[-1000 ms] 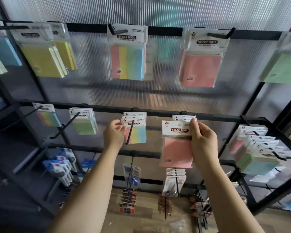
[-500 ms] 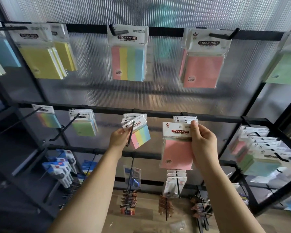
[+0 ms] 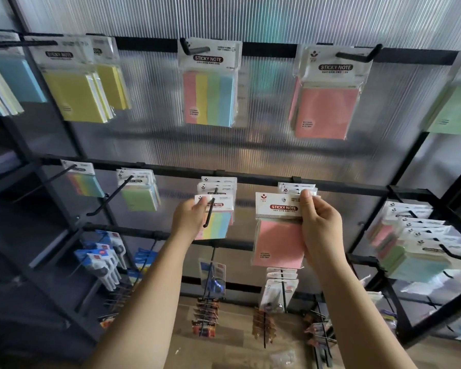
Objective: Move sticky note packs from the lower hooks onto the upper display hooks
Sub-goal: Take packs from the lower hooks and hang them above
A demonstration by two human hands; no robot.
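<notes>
My right hand (image 3: 321,230) grips a pink sticky note pack (image 3: 278,243) by its white header, held free in front of the lower rail. My left hand (image 3: 188,221) pinches the header of a striped multicolour pack (image 3: 217,225) that still hangs on the lower black hook (image 3: 210,209); more packs hang behind it. On the upper rail, one hook (image 3: 193,49) carries a striped pack (image 3: 210,98) and another hook (image 3: 357,55) carries pink packs (image 3: 326,113).
Yellow packs (image 3: 72,98) and blue packs (image 3: 16,78) hang upper left, a green pack (image 3: 453,113) upper right. Lower hooks hold green packs (image 3: 139,197) at left and several packs (image 3: 415,249) on the right rack. Scissors and small goods hang below.
My left hand tilted the striped pack on its hook, and the pack hangs straighter again now, near the hook's tip. My right hand keeps the pink pack nearly still.
</notes>
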